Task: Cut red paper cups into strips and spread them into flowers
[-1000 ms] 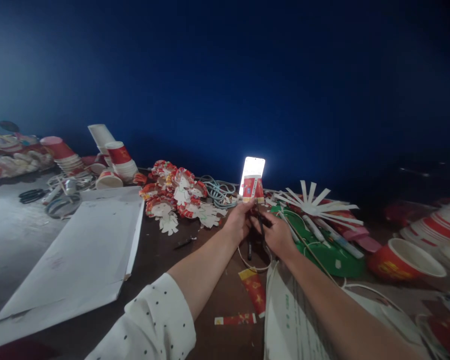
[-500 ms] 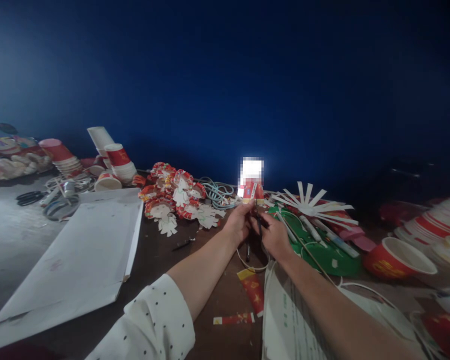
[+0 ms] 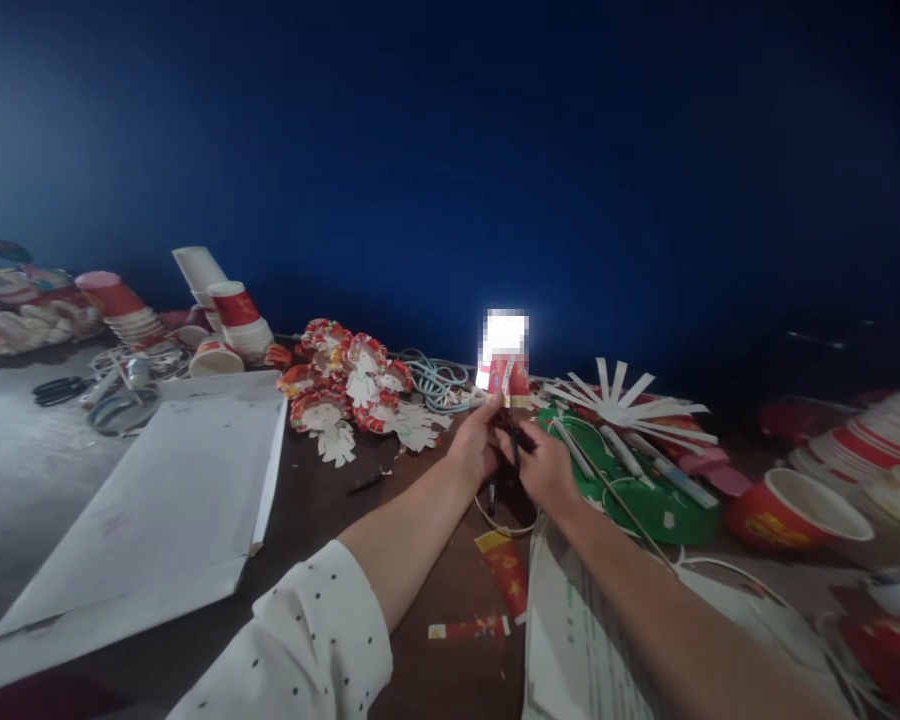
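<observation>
My left hand [image 3: 474, 440] is closed, pinching a red printed paper piece [image 3: 507, 380] with a yellow lower edge. The paper stands up in front of a bright, pixelated patch. Close beside it, my right hand [image 3: 546, 462] is closed around black-handled scissors [image 3: 515, 440]. Their blades point away from me at the paper's lower part and are partly hidden by my fingers. On the brown table under my hands lie a red and gold paper piece [image 3: 504, 572] and a narrow red strip [image 3: 469, 629].
To the left are a white board [image 3: 150, 510], a pile of red and white paper cutouts [image 3: 360, 385] and stacked paper cups [image 3: 236, 325]. On the right are a green sheet [image 3: 664, 515] with pens, a white fan-shaped cutout [image 3: 619, 405] and a red paper bowl [image 3: 795, 515].
Both hands stay together at the paper. The scissors' handles look slightly more spread in my right hand, and the view has shifted a little.
</observation>
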{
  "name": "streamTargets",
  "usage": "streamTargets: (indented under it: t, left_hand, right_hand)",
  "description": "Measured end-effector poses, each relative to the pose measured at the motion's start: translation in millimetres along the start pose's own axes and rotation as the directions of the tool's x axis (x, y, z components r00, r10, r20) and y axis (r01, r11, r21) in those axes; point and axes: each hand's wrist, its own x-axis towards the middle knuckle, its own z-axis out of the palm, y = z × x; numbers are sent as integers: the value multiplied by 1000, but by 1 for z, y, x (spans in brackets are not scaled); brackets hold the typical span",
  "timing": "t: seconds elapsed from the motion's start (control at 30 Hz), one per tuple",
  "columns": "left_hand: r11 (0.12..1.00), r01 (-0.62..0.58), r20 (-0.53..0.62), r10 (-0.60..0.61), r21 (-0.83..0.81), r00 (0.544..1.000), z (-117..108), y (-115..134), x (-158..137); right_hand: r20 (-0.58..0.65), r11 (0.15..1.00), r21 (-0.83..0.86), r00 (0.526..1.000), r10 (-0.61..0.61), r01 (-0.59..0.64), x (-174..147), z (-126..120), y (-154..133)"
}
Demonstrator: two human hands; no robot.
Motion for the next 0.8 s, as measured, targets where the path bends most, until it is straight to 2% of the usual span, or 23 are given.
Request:
streamTargets:
  t: [0.1, 0.27, 0.4, 0.6, 0.8]
  left_hand:
    - [998, 27, 10, -27, 50, 1000, -3, -3, 2]
    - [997, 1, 20, -3, 74, 1000, -3, -5, 3]
    - [998, -26, 78, 21, 62, 997, -4, -6, 6]
    - [998, -54, 33, 54, 13, 998, 1, -6, 2]
    - [996, -83, 73, 81, 25, 994, 3, -6, -4]
  right_hand:
    - [-29, 1000, 6, 999, 14, -14, 1, 0, -1]
    - [-29, 999, 52, 1000, 12, -11, 1, 2, 3]
    - [-32, 1000, 18, 999, -2, 2, 1, 2, 5]
    - [-51, 998, -54, 998, -25, 23, 1, 1, 3]
    - [-50, 1000, 16, 999, 14, -13, 0, 2, -1]
